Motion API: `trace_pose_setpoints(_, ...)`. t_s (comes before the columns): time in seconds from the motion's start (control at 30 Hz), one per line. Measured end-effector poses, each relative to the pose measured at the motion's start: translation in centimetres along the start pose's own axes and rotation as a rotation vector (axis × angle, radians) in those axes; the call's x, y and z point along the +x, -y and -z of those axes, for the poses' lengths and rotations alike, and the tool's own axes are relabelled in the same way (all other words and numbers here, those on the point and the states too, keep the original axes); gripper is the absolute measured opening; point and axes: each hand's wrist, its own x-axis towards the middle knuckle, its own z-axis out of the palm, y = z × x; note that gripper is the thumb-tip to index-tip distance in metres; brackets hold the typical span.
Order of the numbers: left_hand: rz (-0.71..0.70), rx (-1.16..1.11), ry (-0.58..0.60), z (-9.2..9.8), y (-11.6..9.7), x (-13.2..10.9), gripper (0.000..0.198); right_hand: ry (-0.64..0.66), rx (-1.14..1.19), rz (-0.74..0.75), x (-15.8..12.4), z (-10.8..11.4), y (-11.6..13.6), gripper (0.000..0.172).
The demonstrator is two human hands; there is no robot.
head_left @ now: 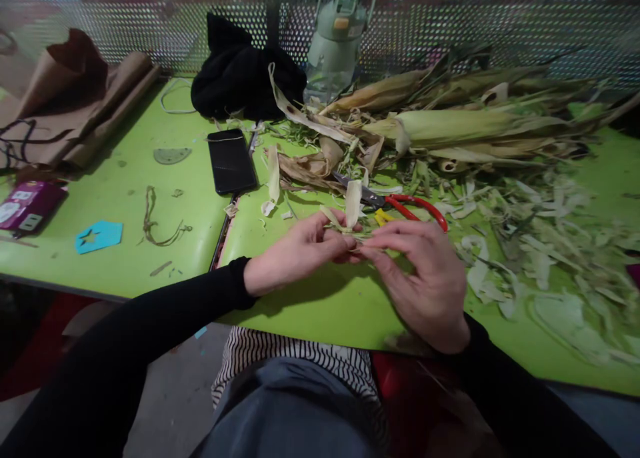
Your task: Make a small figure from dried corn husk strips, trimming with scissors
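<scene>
Both hands meet over the front of the green table. My left hand [305, 248] is closed, thumb and fingers pinching a small bundle of corn husk strips [353, 205]; one pale strip stands up from it. My right hand [425, 275] pinches thin strands at the bundle's right end, its thumb and fingertips pressed together. Just beyond the hands lie scissors [417, 208] with red handles, blades pointing left under husk pieces. A small yellow object [383, 217] sits by the handles, partly hidden by my right hand.
Corn husks and ears [455, 128] are heaped at the back right, with husk scraps [545, 238] below. A bottle [336, 41], black cloth [247, 78] and phone [231, 161] stand or lie behind. Left are brown paper [85, 111], a protractor [172, 155], twine [155, 228] and blue card [107, 237].
</scene>
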Motion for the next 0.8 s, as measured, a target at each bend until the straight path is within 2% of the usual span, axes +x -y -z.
trace_pose_setpoints(0.07,-0.001,0.014,0.068,0.2,-0.2,0.0,0.024,0.045,0.159,-0.172,0.2,0.0,0.0,0.003)
trace_pose_setpoints(0.17,-0.009,0.054,0.163,0.3,-0.3,0.0,0.026,0.134,0.361,-0.363,0.2,0.1,0.3,0.009)
trace_pose_setpoints(0.23,-0.023,0.069,0.173,0.2,-0.1,0.0,0.029,0.138,0.417,-0.45,0.2,0.0,0.5,0.012)
trace_pose_setpoints(0.3,-0.052,0.057,0.127,0.0,0.0,0.0,0.031,0.11,0.473,-0.495,0.1,-0.1,0.5,0.016)
trace_pose_setpoints(0.4,-0.083,0.017,0.024,-0.3,0.1,0.1,0.027,0.035,0.507,-0.517,-0.3,-0.5,0.3,0.022)
trace_pose_setpoints(0.47,-0.085,-0.006,-0.031,-0.5,0.0,0.2,0.022,-0.02,0.398,-0.473,-0.6,-0.6,0.2,0.018)
trace_pose_setpoints(0.57,-0.057,-0.041,-0.094,-0.4,-0.2,0.4,0.018,-0.032,0.222,-0.376,-1.0,-0.6,0.2,0.009)
trace_pose_setpoints(0.73,0.002,-0.147,-0.04,-0.2,-0.4,0.3,0.018,-0.013,0.385,-0.427,-0.8,-0.4,0.1,0.029)
trace_pose_setpoints(0.8,0.022,-0.142,0.018,-0.2,-0.5,0.1,0.021,0.02,0.43,-0.427,-0.5,-0.3,-0.1,0.027)
